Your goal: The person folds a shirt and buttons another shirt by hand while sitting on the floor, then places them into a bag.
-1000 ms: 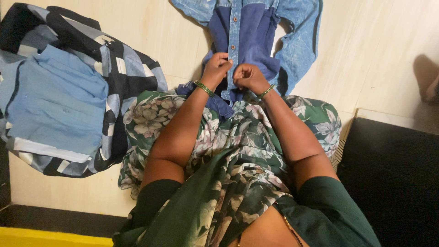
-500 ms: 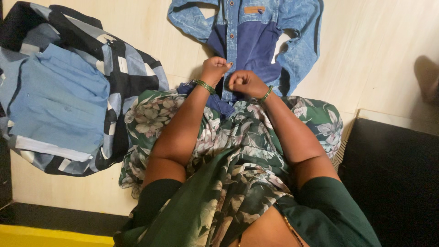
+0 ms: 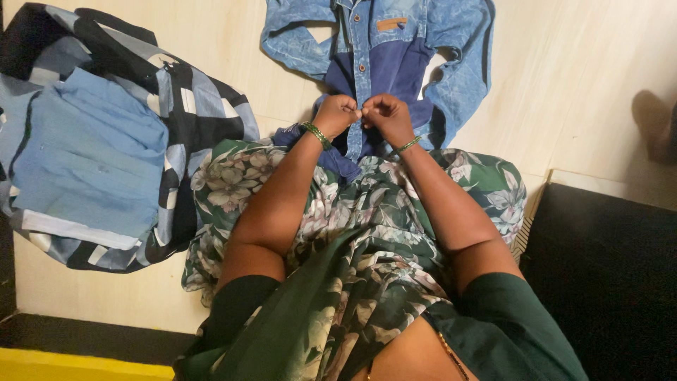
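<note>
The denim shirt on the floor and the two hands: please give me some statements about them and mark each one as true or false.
1. Both the left hand and the right hand pinch the front of the denim shirt near its button strip. True.
2. The shirt hangs on a hanger. False: it lies spread flat on the pale floor.
3. Each wrist wears a green bangle. True.
4. The folded light blue garment lies to the right of the person. False: it lies on their left, on a checked cloth.
5. The shirt is one plain colour. False: it has light washed denim sleeves and a darker blue middle.
</note>
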